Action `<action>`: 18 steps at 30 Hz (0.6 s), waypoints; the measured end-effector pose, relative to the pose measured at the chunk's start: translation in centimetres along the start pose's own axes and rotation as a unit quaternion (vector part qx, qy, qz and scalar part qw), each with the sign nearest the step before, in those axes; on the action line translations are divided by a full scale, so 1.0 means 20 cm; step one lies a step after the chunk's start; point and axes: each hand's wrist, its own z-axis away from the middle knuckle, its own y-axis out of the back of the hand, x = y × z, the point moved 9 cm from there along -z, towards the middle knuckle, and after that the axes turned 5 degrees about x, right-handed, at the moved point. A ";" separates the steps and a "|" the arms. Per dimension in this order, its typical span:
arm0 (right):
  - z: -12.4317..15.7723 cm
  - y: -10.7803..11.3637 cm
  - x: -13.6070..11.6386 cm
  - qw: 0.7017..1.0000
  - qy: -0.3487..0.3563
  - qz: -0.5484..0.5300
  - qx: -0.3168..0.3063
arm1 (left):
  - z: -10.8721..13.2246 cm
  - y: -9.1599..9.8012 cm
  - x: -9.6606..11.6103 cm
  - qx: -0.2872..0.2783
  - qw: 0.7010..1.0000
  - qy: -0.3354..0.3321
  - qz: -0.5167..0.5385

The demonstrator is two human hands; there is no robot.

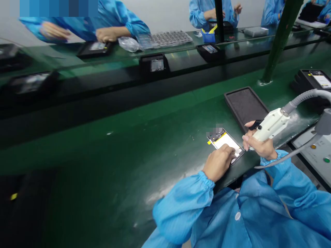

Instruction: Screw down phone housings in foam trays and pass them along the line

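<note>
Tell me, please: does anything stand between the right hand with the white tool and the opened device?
Nothing visible does. The right hand holds the white tool close beside the device; the left hand covers only the device's near part.

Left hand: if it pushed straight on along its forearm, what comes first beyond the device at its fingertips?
Probably the right hand, gripping the white tool, just past the device; their heights are unclear from one view.
</note>
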 end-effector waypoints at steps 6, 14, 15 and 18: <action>0.02 -0.04 0.02 0.999 0.009 -0.022 -0.026 | 0.01 -0.08 0.04 -0.062 0.990 0.014 -0.128; 0.04 -0.02 0.01 1.000 0.011 -0.019 -0.006 | 0.01 -0.08 -0.05 0.006 0.993 0.074 -0.090; 0.04 -0.01 0.01 1.000 0.010 -0.014 -0.007 | 0.02 -0.04 -0.09 0.026 0.992 0.089 -0.080; 0.04 0.09 0.01 0.999 0.022 0.014 0.022 | 0.10 0.20 -0.28 0.141 0.973 0.170 -0.067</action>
